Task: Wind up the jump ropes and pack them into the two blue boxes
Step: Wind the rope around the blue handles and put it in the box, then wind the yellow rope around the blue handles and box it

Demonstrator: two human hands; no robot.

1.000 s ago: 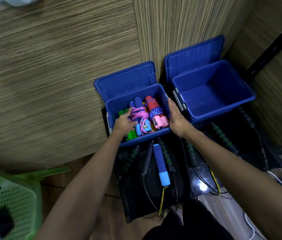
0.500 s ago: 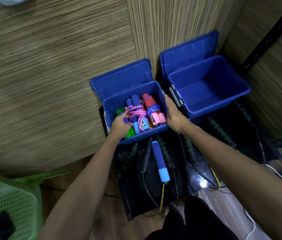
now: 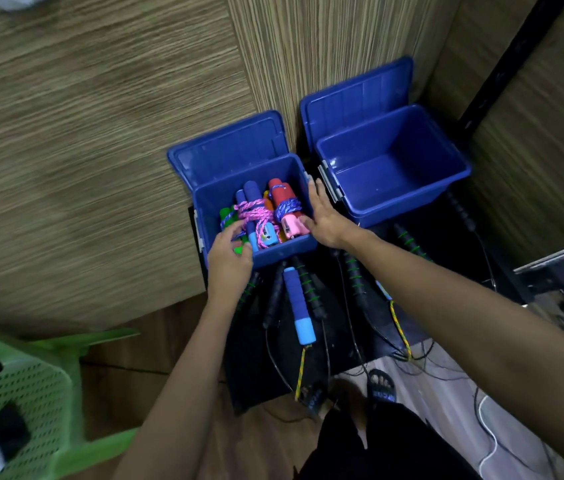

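The left blue box holds several wound jump ropes: a pink-corded one, a red and pink handled one and a green handled one. My left hand sits at the box's near left corner, its fingers and thumb curled round the green handles. My right hand lies against the box's right rim with straight fingers, its thumb by the pink handle. The right blue box is empty, lid up. An unwound blue handled rope and black handles with green rings lie on the black mat.
Both boxes stand against striped wood panels in a corner. A green plastic basket is at the lower left. Thin cables trail over the floor at the lower right, and my sandalled foot is below the mat.
My left hand has drawn back toward the box's near corner and curled on the green handles. My right hand's fingers have straightened along the rim.
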